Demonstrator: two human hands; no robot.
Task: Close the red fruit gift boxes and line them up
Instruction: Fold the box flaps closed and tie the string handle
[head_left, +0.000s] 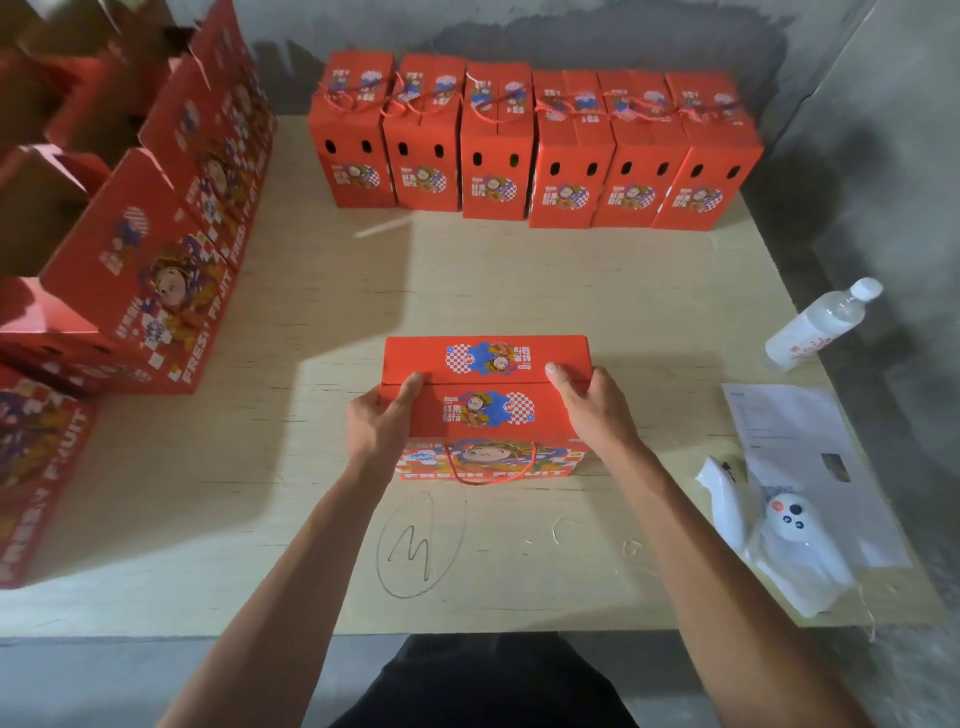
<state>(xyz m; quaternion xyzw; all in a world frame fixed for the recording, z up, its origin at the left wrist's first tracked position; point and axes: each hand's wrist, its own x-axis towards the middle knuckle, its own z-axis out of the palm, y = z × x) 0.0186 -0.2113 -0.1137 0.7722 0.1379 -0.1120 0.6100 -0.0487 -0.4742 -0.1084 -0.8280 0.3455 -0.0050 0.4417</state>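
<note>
One red box stands near the middle of the desk, somewhat toward the near edge, both top flaps folded down and meeting along a seam. The left hand grips the box's left end, fingers curled over the top edge by the seam. The right hand grips the right end likewise, its fingers lying on the top. A red cord handle hangs down the near face.

Six closed boxes stand in a row along the far edge, side by side and touching. Open boxes stand in a file along the left edge; their contents, if any, cannot be made out.

At the right edge: a bottle lying on its side, a paper sheet, and a white bag partly over the sheet.
</note>
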